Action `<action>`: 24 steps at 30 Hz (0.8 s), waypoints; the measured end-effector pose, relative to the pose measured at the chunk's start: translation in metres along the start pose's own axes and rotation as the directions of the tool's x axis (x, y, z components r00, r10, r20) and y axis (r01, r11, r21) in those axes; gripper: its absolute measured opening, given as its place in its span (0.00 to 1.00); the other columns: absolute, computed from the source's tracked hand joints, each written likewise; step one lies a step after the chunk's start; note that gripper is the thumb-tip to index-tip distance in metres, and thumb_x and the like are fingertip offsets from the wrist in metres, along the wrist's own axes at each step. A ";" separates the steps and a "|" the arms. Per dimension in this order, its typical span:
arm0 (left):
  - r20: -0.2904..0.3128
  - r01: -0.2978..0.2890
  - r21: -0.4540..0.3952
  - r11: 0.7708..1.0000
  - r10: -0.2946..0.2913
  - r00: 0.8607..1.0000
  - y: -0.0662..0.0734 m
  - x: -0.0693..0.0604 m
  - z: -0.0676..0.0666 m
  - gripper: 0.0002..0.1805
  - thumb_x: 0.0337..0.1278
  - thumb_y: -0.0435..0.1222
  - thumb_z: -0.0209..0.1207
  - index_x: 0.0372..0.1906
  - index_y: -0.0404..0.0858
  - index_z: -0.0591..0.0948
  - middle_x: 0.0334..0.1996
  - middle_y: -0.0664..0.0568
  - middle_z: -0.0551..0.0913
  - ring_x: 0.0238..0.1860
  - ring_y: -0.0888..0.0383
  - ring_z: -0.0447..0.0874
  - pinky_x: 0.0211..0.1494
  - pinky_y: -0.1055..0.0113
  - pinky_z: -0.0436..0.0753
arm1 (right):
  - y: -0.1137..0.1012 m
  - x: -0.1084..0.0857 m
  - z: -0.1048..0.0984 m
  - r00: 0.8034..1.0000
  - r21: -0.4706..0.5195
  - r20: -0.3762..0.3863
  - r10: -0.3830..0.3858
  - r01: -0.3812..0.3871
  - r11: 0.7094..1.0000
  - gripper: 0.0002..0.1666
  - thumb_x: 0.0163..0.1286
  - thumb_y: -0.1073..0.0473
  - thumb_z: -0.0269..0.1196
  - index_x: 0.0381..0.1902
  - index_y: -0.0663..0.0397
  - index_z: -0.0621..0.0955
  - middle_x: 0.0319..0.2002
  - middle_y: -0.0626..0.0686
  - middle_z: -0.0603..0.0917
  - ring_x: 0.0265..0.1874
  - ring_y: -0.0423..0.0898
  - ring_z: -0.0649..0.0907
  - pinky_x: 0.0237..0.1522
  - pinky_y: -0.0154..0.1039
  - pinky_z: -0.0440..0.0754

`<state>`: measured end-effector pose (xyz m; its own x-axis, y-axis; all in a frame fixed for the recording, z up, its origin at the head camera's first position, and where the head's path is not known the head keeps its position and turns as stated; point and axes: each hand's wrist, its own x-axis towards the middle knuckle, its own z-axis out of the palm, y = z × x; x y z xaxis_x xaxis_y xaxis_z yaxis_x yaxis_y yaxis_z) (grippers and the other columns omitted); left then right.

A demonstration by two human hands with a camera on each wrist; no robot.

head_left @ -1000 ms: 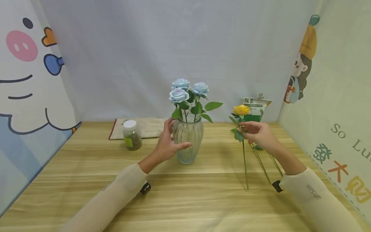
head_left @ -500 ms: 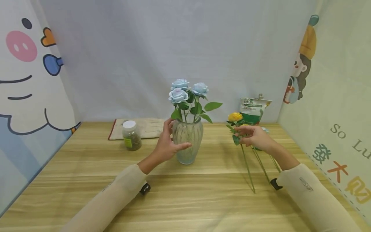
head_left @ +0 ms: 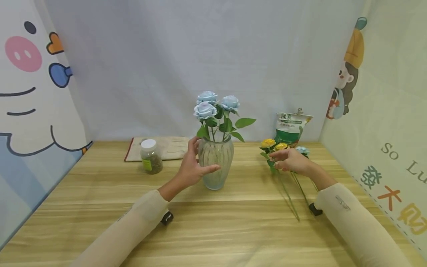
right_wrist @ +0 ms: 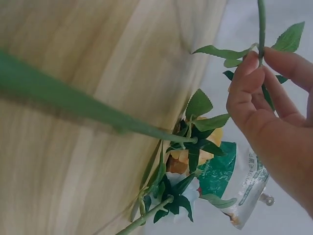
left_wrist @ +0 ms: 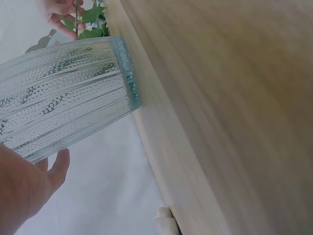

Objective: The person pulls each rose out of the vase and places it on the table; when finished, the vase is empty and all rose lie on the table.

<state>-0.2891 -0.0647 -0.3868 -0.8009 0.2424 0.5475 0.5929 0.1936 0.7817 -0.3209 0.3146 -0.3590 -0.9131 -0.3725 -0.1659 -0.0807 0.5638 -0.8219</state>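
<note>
My left hand (head_left: 190, 170) holds the ribbed clear glass vase (head_left: 218, 159) at its left side, thumb across the front. Three light-blue roses (head_left: 205, 110) with green leaves stand upright in it. The left wrist view shows the vase's dimpled wall (left_wrist: 63, 88) and its base on the table. My right hand (head_left: 293, 161) pinches the green stem (right_wrist: 261, 29) of a yellow rose between thumb and fingers. That yellow rose (head_left: 268, 143) is low over the table, its stem slanting toward the front. Another yellow rose (head_left: 281, 146) and a pale-blue rose (head_left: 303, 150) lie close by, partly behind the hand.
A green-and-white bag (head_left: 288, 128) with a metal clip stands at the back right. At the back left are a white-lidded jar (head_left: 151, 157) and pale work gloves (head_left: 171, 144) with a red edge. A cloth backdrop (head_left: 160, 74) rises behind the table.
My right hand has moved down and slightly left with the yellow rose, whose bloom is lower and whose stem slants more. The left hand stays on the vase.
</note>
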 end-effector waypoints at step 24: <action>0.000 0.003 0.012 1.000 -0.003 1.000 -0.003 0.000 0.000 0.61 0.41 0.59 0.74 0.75 0.46 0.50 0.74 0.41 0.59 0.74 0.40 0.55 0.68 0.35 0.62 | 0.012 0.011 -0.001 0.997 -0.086 0.056 0.045 -0.040 0.995 0.31 0.69 0.68 0.60 0.69 0.71 0.68 0.62 0.70 0.76 0.59 0.64 0.77 0.51 0.51 0.82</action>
<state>-0.2903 -0.0654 -0.3889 -0.8029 0.2419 0.5448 0.5912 0.2060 0.7798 -0.3318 0.3179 -0.3702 -0.8919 -0.3876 -0.2330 -0.0784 0.6399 -0.7644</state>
